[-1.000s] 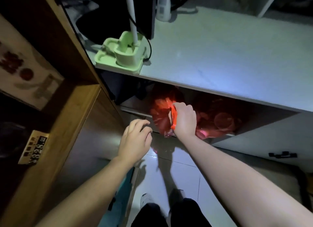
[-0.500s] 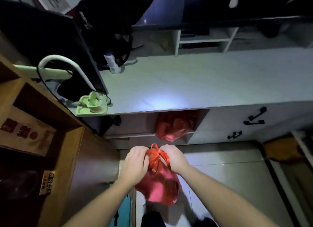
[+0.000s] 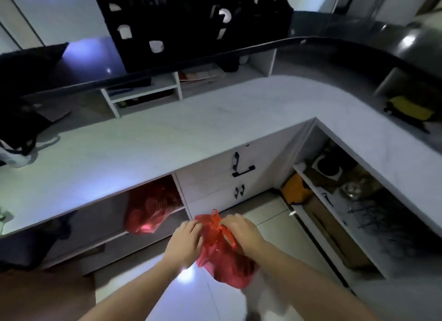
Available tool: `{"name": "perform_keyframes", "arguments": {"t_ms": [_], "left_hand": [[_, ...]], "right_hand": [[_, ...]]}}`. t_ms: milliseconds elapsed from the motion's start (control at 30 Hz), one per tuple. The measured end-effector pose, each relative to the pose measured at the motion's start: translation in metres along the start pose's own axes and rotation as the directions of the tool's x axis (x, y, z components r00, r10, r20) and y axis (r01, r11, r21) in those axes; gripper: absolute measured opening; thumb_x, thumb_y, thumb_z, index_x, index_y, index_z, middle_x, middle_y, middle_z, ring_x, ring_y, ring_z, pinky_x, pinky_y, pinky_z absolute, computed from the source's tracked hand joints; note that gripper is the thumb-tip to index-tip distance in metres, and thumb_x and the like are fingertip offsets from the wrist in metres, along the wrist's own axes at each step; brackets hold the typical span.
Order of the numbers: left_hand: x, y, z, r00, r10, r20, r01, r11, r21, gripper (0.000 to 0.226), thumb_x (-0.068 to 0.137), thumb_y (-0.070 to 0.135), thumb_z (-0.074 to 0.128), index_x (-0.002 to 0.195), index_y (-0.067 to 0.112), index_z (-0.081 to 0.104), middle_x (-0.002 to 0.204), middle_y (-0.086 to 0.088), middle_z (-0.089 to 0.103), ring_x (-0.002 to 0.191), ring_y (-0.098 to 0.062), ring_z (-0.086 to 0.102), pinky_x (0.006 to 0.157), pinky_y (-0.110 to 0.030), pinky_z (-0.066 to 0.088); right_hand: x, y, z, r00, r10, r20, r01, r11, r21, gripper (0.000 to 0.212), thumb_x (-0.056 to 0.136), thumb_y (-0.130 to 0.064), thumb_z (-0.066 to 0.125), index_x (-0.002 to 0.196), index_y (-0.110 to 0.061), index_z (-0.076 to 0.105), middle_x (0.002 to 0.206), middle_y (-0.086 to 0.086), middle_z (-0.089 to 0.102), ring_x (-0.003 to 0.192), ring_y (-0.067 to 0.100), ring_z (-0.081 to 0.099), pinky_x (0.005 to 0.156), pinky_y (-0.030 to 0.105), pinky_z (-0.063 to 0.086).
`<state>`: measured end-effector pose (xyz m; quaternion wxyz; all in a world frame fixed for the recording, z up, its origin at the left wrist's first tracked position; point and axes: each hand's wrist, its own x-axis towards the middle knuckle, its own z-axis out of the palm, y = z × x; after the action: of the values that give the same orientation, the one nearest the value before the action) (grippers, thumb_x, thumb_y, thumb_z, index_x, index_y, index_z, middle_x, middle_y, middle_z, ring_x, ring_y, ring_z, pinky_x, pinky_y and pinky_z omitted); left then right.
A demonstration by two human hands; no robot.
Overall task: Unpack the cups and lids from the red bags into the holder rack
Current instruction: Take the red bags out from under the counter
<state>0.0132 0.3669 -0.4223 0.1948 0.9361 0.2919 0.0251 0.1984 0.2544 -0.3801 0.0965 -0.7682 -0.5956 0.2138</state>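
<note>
White countertop spans the frame centre in the head view. At lower centre, our left hand and right hand both grip the knotted top of a red bag. A second red bag sits on the shelf below the counter, left of centre.

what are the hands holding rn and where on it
Both the left hand and the right hand hold a red bag by its tied top, at the handles.
</note>
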Motion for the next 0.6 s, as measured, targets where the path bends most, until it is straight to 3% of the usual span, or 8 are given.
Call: {"name": "perform_keyframes", "arguments": {"t_ms": [100,200,300,433,600], "left_hand": [[0.064,0.056,-0.002,0.998,0.055,-0.037,-0.055,0.998,-0.002,0.045,0.097,0.036,0.034,0.125,0.016,0.063,0.124,0.001,0.061,0.111,-0.025,0.054,0.098,-0.038,0.045],[0.124,0.11,-0.014,0.987,0.136,-0.084,-0.137,0.991,-0.01,0.034,0.102,0.032,0.046,0.13,0.019,0.06,0.127,0.003,0.06,0.115,-0.022,0.054,0.099,-0.033,0.043],[0.187,0.161,-0.03,0.934,0.307,-0.183,-0.311,0.95,0.007,0.035,0.1,0.035,0.043,0.122,0.017,0.063,0.116,-0.001,0.065,0.105,-0.021,0.059,0.09,-0.032,0.049],[0.277,0.215,-0.047,0.919,0.371,-0.136,-0.376,0.927,-0.012,0.032,0.104,0.028,0.044,0.125,0.013,0.063,0.121,-0.005,0.064,0.113,-0.026,0.057,0.099,-0.04,0.045],[0.387,0.278,-0.063,0.807,0.539,-0.24,-0.548,0.836,0.034,0.019,0.095,0.014,0.06,0.108,0.01,0.073,0.1,-0.01,0.072,0.092,-0.034,0.065,0.082,-0.042,0.056]], "right_hand": [[-0.003,0.063,-0.053,0.992,0.103,-0.066,-0.103,0.995,0.002,0.017,0.093,-0.025,0.052,0.106,-0.023,0.063,0.106,0.005,0.064,0.101,0.029,0.062,0.082,0.037,0.051],[-0.011,0.119,-0.112,0.971,0.123,-0.206,-0.112,0.992,0.066,0.018,0.095,-0.026,0.047,0.098,-0.019,0.063,0.094,0.007,0.066,0.089,0.034,0.065,0.072,0.04,0.052],[-0.02,0.169,-0.174,0.929,0.093,-0.359,-0.058,0.993,0.105,0.027,0.097,-0.028,0.044,0.103,-0.016,0.068,0.1,0.01,0.069,0.092,0.035,0.062,0.08,0.044,0.05],[-0.019,0.229,-0.255,0.85,0.145,-0.506,-0.118,0.989,0.084,0.021,0.095,-0.016,0.052,0.104,-0.01,0.07,0.1,0.013,0.069,0.095,0.038,0.061,0.081,0.048,0.048],[-0.022,0.297,-0.347,0.747,0.148,-0.649,-0.138,0.988,0.068,0.029,0.079,-0.007,0.06,0.105,0.001,0.072,0.098,0.023,0.07,0.091,0.044,0.066,0.08,0.051,0.054]]}}
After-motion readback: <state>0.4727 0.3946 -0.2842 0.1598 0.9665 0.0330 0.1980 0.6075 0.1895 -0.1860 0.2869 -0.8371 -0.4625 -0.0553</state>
